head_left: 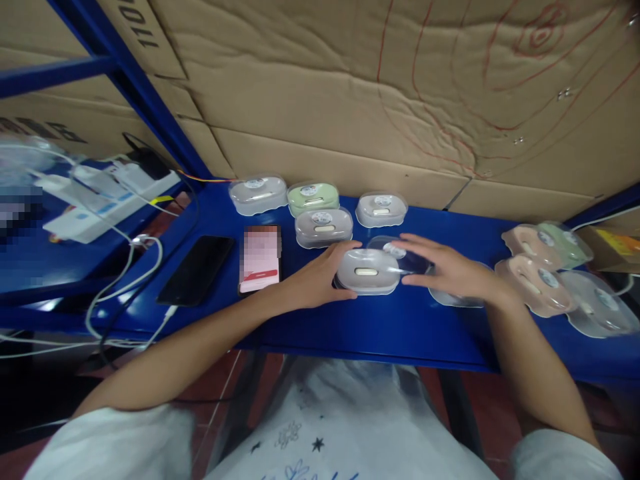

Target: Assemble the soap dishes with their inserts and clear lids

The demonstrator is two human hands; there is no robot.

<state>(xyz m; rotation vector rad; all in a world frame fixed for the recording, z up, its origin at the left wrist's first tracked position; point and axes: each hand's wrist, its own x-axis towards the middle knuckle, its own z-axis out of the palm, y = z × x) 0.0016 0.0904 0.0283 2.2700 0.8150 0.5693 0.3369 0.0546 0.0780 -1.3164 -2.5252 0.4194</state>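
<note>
A pale grey oval plastic box point(369, 272) with a light oblong latch sits in front of me on the blue table. My left hand point(325, 275) grips its left end, fingers behind and thumb in front. My right hand point(450, 267) is just right of the box, thumb and fingers around a clear plastic lid point(383, 244) with a round sticker. The lid is tilted behind the box's right side, and its see-through edges are hard to make out. Under my right hand another pale box point(453, 293) is partly hidden.
Several similar boxes, grey point(324, 229) and green point(314, 199), stand along the back; pink point(534, 283) and green ones cluster at the right. Two phones, one dark point(197, 270) and one lit point(261, 257), lie left. Cables and a power strip point(100, 207) are farther left. Cardboard point(350, 87) walls the back.
</note>
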